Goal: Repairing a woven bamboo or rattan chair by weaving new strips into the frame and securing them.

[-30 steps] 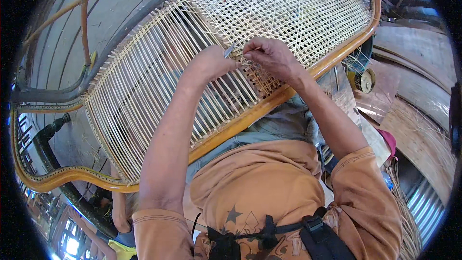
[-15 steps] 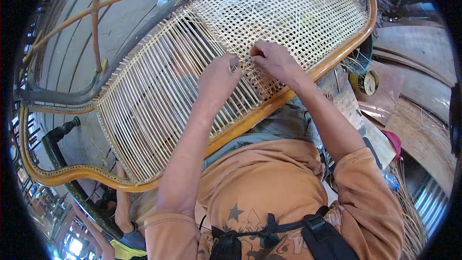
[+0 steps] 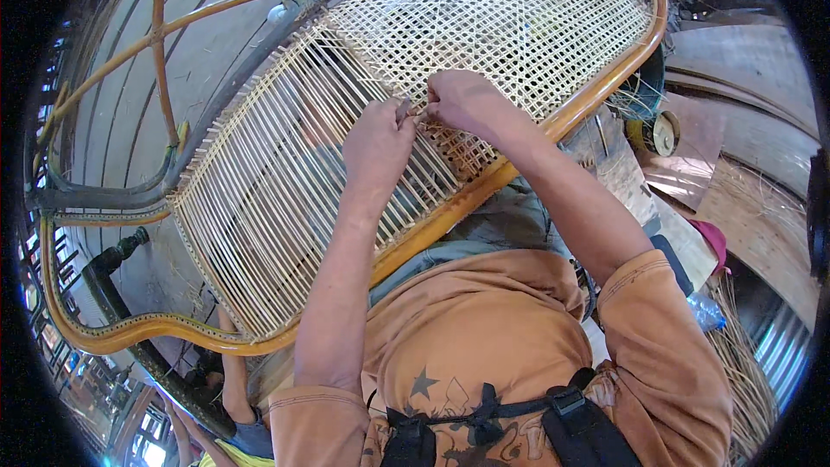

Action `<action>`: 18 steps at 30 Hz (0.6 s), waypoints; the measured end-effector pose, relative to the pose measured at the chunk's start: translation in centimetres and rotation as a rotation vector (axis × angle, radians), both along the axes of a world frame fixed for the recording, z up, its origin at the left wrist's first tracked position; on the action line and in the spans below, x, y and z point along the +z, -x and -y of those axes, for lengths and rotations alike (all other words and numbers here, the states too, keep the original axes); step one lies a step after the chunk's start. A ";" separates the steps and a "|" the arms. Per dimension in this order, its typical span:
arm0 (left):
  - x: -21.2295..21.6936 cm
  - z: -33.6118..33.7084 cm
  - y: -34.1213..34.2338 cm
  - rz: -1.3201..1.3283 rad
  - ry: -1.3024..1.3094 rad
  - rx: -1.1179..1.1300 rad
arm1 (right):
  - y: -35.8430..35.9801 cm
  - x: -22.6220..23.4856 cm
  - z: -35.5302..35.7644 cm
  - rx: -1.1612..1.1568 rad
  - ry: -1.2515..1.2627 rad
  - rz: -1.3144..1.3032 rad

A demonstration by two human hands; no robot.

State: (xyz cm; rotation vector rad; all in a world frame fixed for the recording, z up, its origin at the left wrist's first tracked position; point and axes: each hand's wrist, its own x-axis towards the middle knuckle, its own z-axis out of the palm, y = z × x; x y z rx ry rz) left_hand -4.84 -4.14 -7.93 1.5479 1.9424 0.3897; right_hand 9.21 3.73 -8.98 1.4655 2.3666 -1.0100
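Observation:
A cane panel [image 3: 510, 30] fills a curved, varnished rattan frame [image 3: 432, 229] in front of me. Its right part is a close open-hole weave; its left part has only parallel cane strands [image 3: 259, 199] stretched across. At the border between the two, my left hand [image 3: 379, 138] is closed in a pinch, thumb and fingertips together. Just to its right my right hand [image 3: 471, 105] is also pinched shut, over the edge of the weave. A thin cane strand [image 3: 419, 116] runs between the two sets of fingertips, partly hidden by them.
A rattan frame with crossed poles [image 3: 158, 35] stands at the upper left. Wooden boards [image 3: 735, 69], a round yellow tin [image 3: 664, 134], a plastic bottle [image 3: 707, 311] and loose cane lengths [image 3: 735, 363] lie to the right. Another person's arm [image 3: 235, 380] shows at the lower left.
Both hands have shifted slightly left, and the right hand has come closer to the left one. The gap between their fingertips has narrowed.

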 end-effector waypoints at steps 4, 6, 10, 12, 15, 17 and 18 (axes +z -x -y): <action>0.0 0.1 0.1 -0.026 -0.008 -0.048 | 0.6 0.2 0.7 0.019 -0.058 0.007; -0.1 0.1 0.1 -0.037 -0.008 -0.062 | 0.6 0.2 0.6 0.036 -0.022 -0.002; -0.3 0.0 0.1 -0.046 -0.010 -0.113 | -1.1 -0.8 -1.2 0.115 0.005 -0.050; -0.2 0.4 0.2 -0.040 0.012 -0.077 | -2.6 1.5 -2.1 -0.079 0.273 -0.361; -0.6 0.3 0.0 -0.024 0.042 -0.060 | -5.4 1.8 -1.4 -0.332 0.248 -0.456; -0.3 0.2 -0.1 -0.021 0.077 -0.058 | -6.8 1.0 -0.2 -0.494 0.145 -0.507; -0.2 0.0 -0.2 -0.026 0.075 -0.070 | -7.2 0.4 0.2 -0.504 0.141 -0.513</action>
